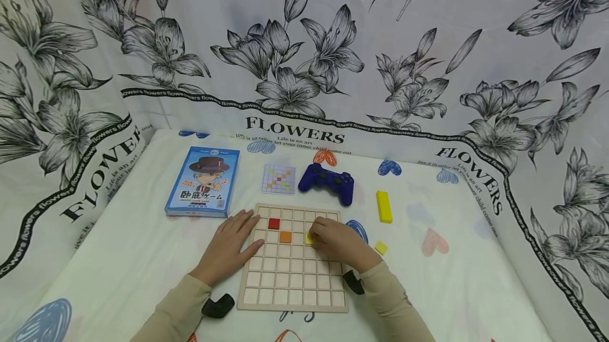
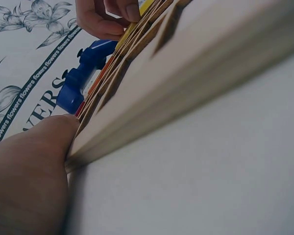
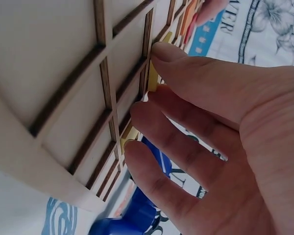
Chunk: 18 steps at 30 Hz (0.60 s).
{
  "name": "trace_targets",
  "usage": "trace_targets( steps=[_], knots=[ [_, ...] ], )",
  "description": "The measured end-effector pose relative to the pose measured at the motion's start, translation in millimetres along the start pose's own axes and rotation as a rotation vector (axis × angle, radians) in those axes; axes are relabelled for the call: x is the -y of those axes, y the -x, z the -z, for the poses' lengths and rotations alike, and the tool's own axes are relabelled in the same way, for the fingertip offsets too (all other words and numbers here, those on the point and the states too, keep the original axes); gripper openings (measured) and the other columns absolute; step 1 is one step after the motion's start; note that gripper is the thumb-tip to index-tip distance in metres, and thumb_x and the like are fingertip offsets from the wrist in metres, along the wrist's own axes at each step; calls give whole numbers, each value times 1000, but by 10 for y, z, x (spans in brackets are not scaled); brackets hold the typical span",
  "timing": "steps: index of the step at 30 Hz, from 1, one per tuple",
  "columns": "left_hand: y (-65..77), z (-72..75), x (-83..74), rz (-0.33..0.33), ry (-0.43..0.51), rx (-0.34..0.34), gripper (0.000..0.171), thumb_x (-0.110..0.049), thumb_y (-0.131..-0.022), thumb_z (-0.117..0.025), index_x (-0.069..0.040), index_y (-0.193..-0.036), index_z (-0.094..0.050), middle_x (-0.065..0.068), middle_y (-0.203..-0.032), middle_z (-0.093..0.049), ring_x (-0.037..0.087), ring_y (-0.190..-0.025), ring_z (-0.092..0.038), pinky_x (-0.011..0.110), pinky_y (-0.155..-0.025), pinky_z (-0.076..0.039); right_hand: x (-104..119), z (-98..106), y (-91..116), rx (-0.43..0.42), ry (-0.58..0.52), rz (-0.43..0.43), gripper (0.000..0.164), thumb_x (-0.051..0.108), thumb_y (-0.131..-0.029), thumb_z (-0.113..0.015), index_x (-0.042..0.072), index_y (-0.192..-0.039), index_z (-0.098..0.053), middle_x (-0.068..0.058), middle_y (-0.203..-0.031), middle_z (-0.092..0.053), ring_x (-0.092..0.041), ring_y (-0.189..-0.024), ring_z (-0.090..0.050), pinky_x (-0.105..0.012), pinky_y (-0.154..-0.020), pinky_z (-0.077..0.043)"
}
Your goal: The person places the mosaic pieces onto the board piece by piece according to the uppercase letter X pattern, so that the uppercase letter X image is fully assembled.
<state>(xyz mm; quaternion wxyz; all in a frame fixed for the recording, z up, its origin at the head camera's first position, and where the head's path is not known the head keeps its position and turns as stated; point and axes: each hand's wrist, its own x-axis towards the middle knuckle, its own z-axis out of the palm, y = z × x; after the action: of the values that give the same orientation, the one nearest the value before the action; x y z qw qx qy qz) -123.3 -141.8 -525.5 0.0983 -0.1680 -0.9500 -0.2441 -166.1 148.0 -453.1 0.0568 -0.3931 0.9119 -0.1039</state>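
Observation:
A wooden grid board (image 1: 296,281) lies flat on the cloth, with a red tile (image 1: 274,223) and an orange tile (image 1: 285,237) in separate squares. My left hand (image 1: 227,247) rests along the board's left edge, fingers extended, thumb on the rim. Over the upper right squares, my right hand (image 1: 335,239) pinches a yellow tile (image 3: 153,76) between thumb and index finger, at the board's surface. Past its other fingertips, another yellow piece (image 3: 129,134) shows in the right wrist view. The fingers partly cover the pinched tile in the head view.
Behind the board are a blue game controller (image 1: 326,184), a small card with a coloured grid pattern (image 1: 278,179) and a blue game box (image 1: 203,182). A yellow bar (image 1: 384,206) and a loose yellow tile (image 1: 381,247) lie to the right. Patterned curtains surround the cloth.

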Motion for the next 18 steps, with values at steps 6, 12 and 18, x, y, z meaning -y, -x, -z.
trace_targets(
  steps=[6,12,18],
  knots=[
    [1,8,-2,7,-3,16,65,-52,-93,-54,-14,-145,-42,8,-151,-37,29,-142,-28,51,-116,-21,-3,-14,-17,2,1,-10,14,19,-90,-68,14,-102,-65,4,-100,-61,-7,-86,-59,-22,-81,-54],
    [5,-6,5,-2,-5,-1,65,-50,-93,-55,-13,-145,-43,9,-151,-39,30,-141,-29,51,-115,-22,-6,-35,-15,-6,-1,-8,14,19,-90,-69,14,-102,-65,4,-100,-61,-8,-86,-60,-22,-80,-54],
    [4,9,0,6,4,19,66,-51,-93,-54,-14,-146,-42,8,-152,-36,29,-143,-27,50,-116,-20,-15,-46,-18,-3,8,-15,14,19,-90,-68,14,-103,-66,5,-100,-61,-7,-86,-60,-21,-80,-54]
  ],
)
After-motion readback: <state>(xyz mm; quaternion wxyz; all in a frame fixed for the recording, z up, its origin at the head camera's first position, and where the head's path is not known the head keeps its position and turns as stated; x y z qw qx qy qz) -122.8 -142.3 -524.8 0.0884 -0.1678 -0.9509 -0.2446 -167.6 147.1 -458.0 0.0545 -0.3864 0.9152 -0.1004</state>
